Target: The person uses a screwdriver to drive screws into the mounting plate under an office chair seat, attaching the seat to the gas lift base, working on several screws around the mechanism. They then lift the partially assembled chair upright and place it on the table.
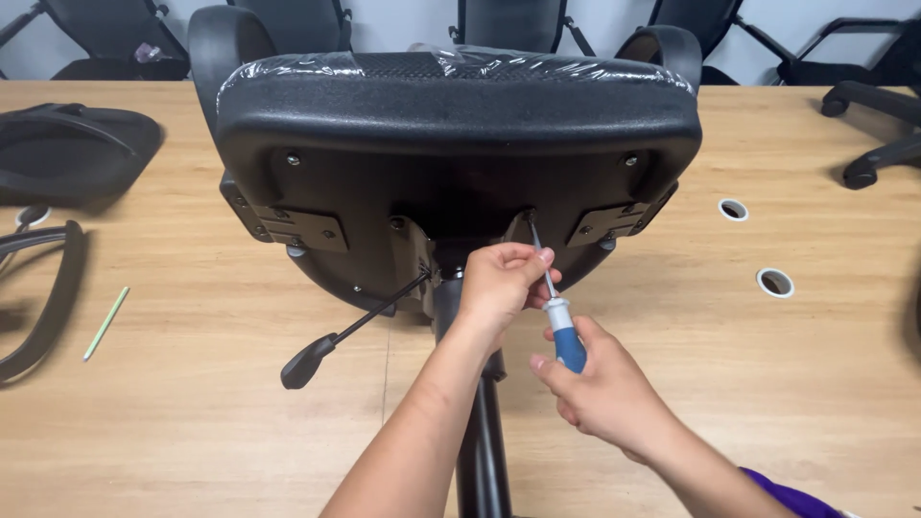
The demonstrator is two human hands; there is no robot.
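Screwdriver (pixel 558 321) ran up-left from my right hand (pixel 600 388), which gripped its blue handle, to the screw (pixel 529 215) under the chair seat (pixel 451 125). My left hand (pixel 499 288), nearer the screw, pinched the shaft below it.

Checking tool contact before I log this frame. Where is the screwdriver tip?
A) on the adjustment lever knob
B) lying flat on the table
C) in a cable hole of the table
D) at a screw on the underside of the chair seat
D: the screwdriver, blue handle in the right hand and shaft steadied by the left hand, points up to a screw under the chair seat.
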